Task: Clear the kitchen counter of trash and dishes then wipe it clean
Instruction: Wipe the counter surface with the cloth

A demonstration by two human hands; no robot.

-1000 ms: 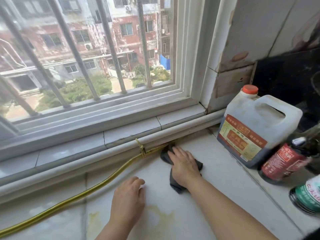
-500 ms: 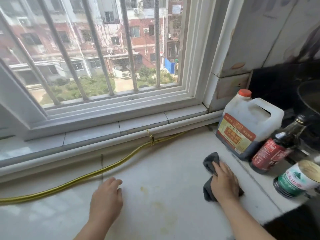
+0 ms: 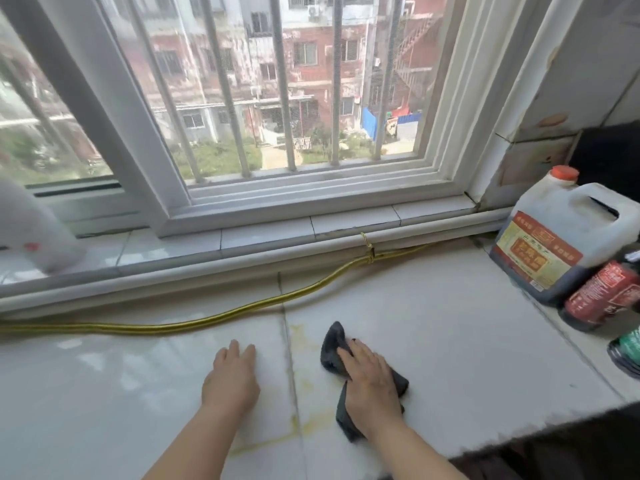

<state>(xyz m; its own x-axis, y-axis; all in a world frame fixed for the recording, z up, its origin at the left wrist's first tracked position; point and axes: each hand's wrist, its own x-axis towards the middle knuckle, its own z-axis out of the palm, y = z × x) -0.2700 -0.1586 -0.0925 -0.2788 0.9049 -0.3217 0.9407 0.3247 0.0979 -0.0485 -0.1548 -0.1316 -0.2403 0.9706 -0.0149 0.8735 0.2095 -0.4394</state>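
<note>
A white tiled counter (image 3: 467, 323) runs below a barred window. My right hand (image 3: 372, 386) presses flat on a dark grey cloth (image 3: 334, 348) near the counter's middle, with the cloth poking out above and below the fingers. My left hand (image 3: 230, 379) rests flat on the tile just to the left, fingers together, holding nothing. Yellowish stains (image 3: 299, 344) follow the grout line between the two hands.
A yellow hose (image 3: 207, 318) lies along the counter's back, tied to a pipe. At the right stand a white jug with an orange cap (image 3: 561, 237), a dark bottle with a red label (image 3: 602, 296) and a green-labelled jar (image 3: 628, 351). A white object (image 3: 31, 233) sits on the left sill.
My right hand slid the cloth from beside the jug leftward to the counter's middle. The left hand stays flat on the tile. The view swung left.
</note>
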